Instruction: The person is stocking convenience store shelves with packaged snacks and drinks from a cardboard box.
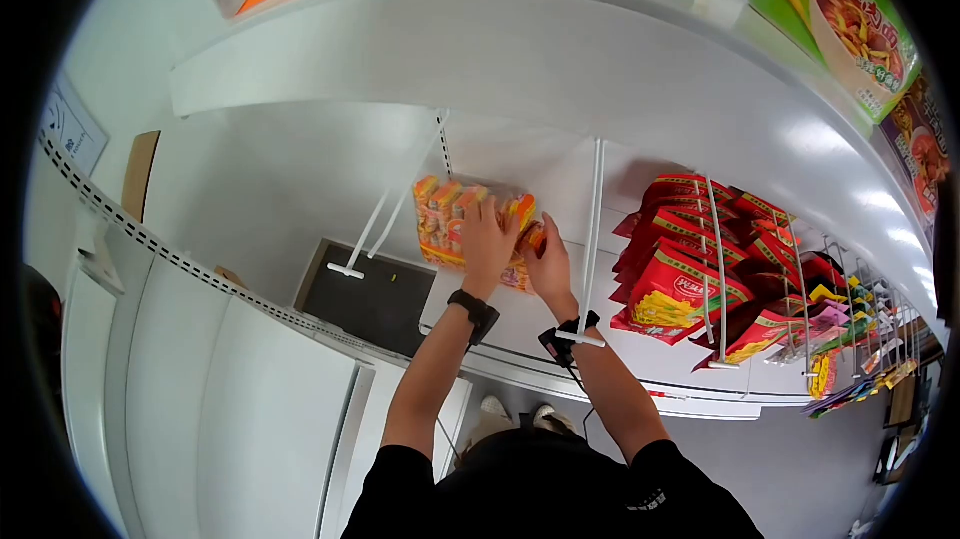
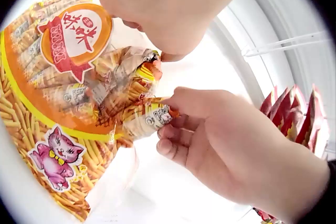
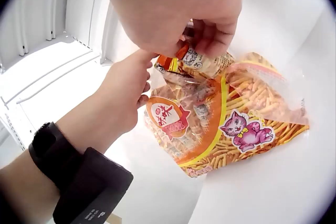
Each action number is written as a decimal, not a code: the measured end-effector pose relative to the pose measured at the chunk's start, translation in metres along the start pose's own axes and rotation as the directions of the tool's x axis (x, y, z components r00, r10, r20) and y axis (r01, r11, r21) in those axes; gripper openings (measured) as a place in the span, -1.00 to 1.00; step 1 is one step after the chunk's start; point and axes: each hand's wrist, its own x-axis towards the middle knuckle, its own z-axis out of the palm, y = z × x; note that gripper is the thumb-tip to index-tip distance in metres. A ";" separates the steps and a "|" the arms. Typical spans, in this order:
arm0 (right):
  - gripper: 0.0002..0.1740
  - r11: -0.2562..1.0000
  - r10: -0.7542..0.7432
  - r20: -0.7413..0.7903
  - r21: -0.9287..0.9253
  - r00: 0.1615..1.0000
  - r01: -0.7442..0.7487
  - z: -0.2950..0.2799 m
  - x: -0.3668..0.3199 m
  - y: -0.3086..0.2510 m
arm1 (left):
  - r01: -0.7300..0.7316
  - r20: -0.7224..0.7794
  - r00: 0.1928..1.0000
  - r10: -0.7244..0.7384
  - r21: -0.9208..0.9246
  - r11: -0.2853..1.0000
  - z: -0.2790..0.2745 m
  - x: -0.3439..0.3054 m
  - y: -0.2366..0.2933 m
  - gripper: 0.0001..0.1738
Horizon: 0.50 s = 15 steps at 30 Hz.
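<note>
A large clear-and-orange bag of snack sticks [image 1: 436, 231], printed with a pink cat, stands against the white back wall. Small snack packets fill it, and they show at its open top in both wrist views. My right hand [image 2: 226, 145] pinches one small snack packet [image 2: 143, 120] by its end, at the bag's mouth. My left hand [image 3: 118, 95] grips the bag's edge beside that mouth, its fingers curled there. In the head view the left hand [image 1: 487, 247] covers part of the bag's front, with the right hand [image 1: 549, 267] close beside it.
Red snack bags [image 1: 680, 284] hang on hooks to the right. White hook rods [image 1: 372, 224] jut out at the left, and another rod [image 1: 595, 229] hangs near my right wrist. A white shelf [image 1: 500, 49] carrying noodle packs [image 1: 850, 24] curves overhead.
</note>
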 end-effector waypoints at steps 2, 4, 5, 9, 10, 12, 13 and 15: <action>-0.30 1.000 0.027 0.049 0.004 0.998 -0.027 -0.002 0.004 0.002 | -0.063 -0.055 0.996 0.068 0.091 0.994 0.005 0.010 -0.001 -0.68; -0.25 0.996 0.094 0.219 -0.019 0.971 -0.092 -0.015 0.009 -0.007 | -0.073 -0.008 0.997 0.075 0.164 0.984 0.010 0.009 -0.004 -0.71; -0.24 0.993 0.111 0.244 -0.069 0.963 -0.097 -0.015 0.010 -0.003 | -0.035 0.106 0.994 0.017 0.171 0.985 0.012 0.011 -0.006 -0.71; -0.25 0.976 0.142 0.279 -0.198 0.950 -0.088 -0.009 0.020 0.010 | -0.024 0.342 0.938 -0.057 0.229 0.973 0.014 0.025 -0.006 -0.74; -0.26 0.969 0.164 0.281 -0.223 0.945 -0.102 -0.007 0.020 0.011 | -0.050 0.356 0.933 -0.042 0.244 0.968 0.014 0.029 -0.005 -0.77; -0.27 0.963 0.168 0.272 -0.251 0.947 -0.099 -0.007 0.017 0.010 | -0.073 0.364 0.931 -0.033 0.273 0.959 0.020 0.034 -0.009 -0.80; -0.27 0.963 0.153 0.262 -0.257 0.953 -0.084 -0.010 0.012 0.008 | -0.081 0.373 0.927 -0.034 0.286 0.955 0.023 0.031 -0.012 -0.81; -0.28 0.958 0.119 0.249 -0.284 0.961 -0.045 -0.011 0.004 0.011 | -0.131 0.355 0.935 0.010 0.319 0.939 0.030 0.029 -0.018 -0.84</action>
